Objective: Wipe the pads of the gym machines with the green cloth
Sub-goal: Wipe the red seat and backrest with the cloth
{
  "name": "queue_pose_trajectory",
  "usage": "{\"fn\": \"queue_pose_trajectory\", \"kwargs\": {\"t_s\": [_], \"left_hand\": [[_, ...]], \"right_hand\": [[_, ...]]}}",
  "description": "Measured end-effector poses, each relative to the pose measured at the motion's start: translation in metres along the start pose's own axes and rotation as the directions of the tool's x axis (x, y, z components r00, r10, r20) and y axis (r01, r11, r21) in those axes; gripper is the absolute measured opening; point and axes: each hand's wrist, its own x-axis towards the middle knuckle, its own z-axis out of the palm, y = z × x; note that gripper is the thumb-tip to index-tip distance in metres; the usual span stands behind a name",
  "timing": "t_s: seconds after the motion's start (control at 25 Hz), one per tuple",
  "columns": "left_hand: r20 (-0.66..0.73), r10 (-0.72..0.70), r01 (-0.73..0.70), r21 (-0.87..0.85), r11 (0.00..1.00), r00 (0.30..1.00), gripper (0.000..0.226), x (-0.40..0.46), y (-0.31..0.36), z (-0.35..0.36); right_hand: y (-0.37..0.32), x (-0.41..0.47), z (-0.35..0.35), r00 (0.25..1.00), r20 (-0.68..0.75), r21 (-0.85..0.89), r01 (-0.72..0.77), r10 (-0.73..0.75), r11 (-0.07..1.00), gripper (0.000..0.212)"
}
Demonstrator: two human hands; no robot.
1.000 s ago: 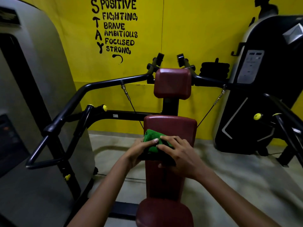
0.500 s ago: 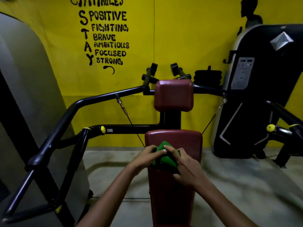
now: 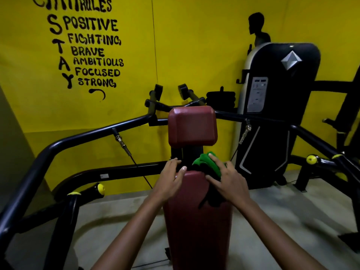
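Observation:
A dark red back pad (image 3: 196, 221) runs up the middle of the head view, with a smaller red head pad (image 3: 191, 125) above it. The green cloth (image 3: 206, 163) lies bunched on the top right corner of the back pad. My right hand (image 3: 227, 179) rests on the cloth with its fingers spread, pressing it against the pad. My left hand (image 3: 171, 177) grips the pad's top left corner, thumb on the front and fingers over the top edge. Part of the cloth is hidden under my right hand.
Black machine arms (image 3: 81, 137) sweep out left and right of the pads, with yellow knobs (image 3: 101, 189) and cables (image 3: 124, 147). A black weight-stack housing (image 3: 272, 114) stands at the right. A yellow wall (image 3: 194, 45) is close behind, a grey concrete floor (image 3: 120, 217) below.
Both hands rose to the top of the back pad. The left hand let go of the cloth and took the pad's corner. The right hand slid the cloth to the right.

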Motion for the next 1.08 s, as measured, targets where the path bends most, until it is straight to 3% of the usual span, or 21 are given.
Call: {"fn": "queue_pose_trajectory", "kwargs": {"t_s": [0.28, 0.56, 0.68, 1.08], "left_hand": [[-0.105, 0.054, -0.04, 0.131, 0.991, 0.993, 0.046, 0.069, 0.003, 0.005], [-0.211, 0.06, -0.02, 0.189, 0.982, 0.976, 0.053, 0.126, -0.011, 0.027], [-0.262, 0.132, -0.068, 0.239, 0.969, 0.956, 0.058, 0.161, -0.025, 0.022], [-0.239, 0.379, -0.289, 0.34, 0.895, 0.894, 0.057, 0.212, -0.073, 0.015]], "right_hand": [[0.021, 0.08, -0.008, 0.991, -0.111, 0.083, 0.089, -0.08, 0.993, 0.077], [0.043, 0.161, -0.012, 0.974, -0.211, 0.009, 0.08, -0.076, 0.997, 0.071], [0.036, 0.191, -0.015, 0.966, -0.252, 0.003, 0.061, -0.058, 0.998, 0.07], [0.002, 0.236, -0.002, 0.958, -0.284, -0.179, -0.009, -0.043, 0.984, 0.07]]}}
